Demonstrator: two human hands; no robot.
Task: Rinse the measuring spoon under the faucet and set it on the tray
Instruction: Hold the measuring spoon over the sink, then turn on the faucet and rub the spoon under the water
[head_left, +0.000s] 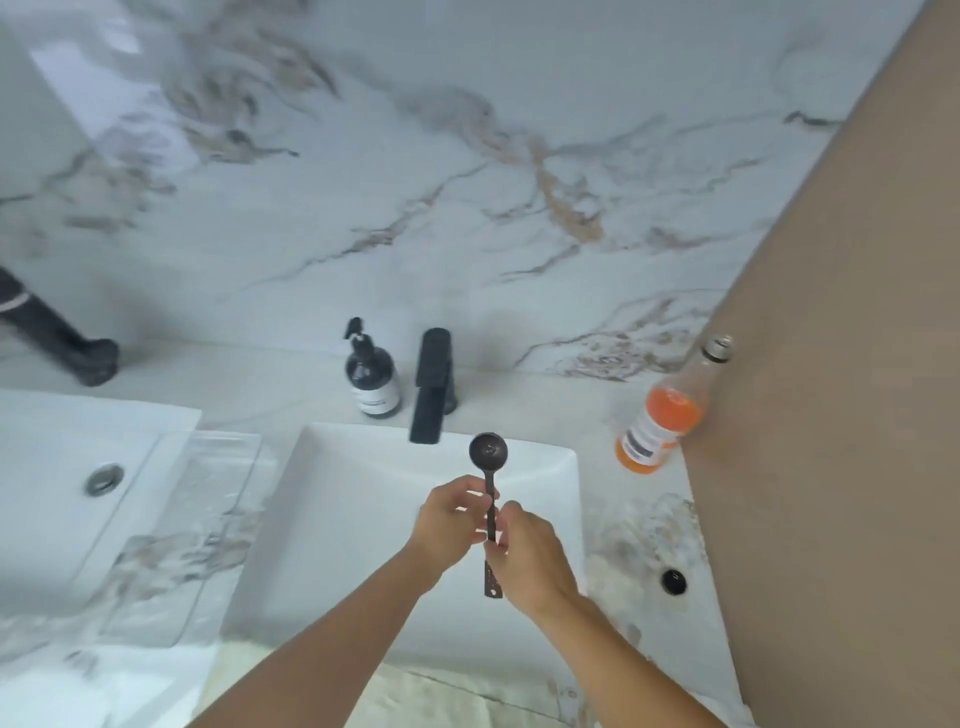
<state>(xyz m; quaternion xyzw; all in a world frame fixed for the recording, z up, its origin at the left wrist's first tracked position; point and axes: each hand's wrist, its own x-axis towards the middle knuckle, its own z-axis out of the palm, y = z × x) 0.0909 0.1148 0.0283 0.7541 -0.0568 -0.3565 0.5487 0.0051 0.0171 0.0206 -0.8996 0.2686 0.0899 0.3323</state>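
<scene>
A dark measuring spoon (488, 451) is held over the white sink (332, 519), its round bowl pointing away from me, just right of the black faucet (432, 387) spout. My right hand (524, 556) grips the handle's middle. My left hand (451, 519) pinches the handle just above it, fingers on the stem. No water stream is visible from the faucet. A clear glass tray (171, 540) lies on the counter left of the sink.
A dark soap pump bottle (371, 376) stands left of the faucet. An open bottle of orange drink (662, 415) stands at the counter's right, by a tan wall. A second white basin (78, 493) lies far left. A small black round thing (674, 581) sits on the counter at right.
</scene>
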